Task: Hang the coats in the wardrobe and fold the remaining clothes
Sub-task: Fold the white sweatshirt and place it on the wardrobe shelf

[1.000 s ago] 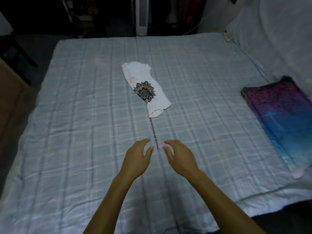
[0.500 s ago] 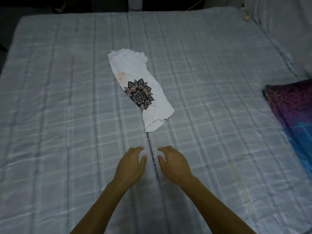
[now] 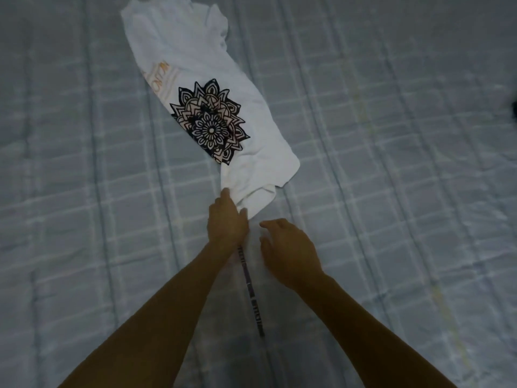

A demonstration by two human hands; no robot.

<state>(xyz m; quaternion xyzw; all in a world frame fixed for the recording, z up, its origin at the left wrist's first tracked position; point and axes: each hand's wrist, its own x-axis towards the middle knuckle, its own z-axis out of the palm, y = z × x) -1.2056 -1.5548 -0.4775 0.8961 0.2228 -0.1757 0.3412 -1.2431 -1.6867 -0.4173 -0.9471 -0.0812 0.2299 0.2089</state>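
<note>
A white T-shirt with a black mandala print lies crumpled lengthwise on the bed, running from the upper left toward the middle. My left hand reaches its near end and its fingertips touch the shirt's bottom edge; whether they pinch the cloth is hidden. My right hand hovers just right of it with fingers loosely spread, holding nothing and a little short of the shirt.
The bed is covered by a pale blue checked sheet. A thin dark patterned strap lies on the sheet below my hands, running toward me. A dark object shows at the right edge.
Both hands have moved forward along the strap to the shirt's near end. My head has come closer and lower, so the shirt fills more of the view.
</note>
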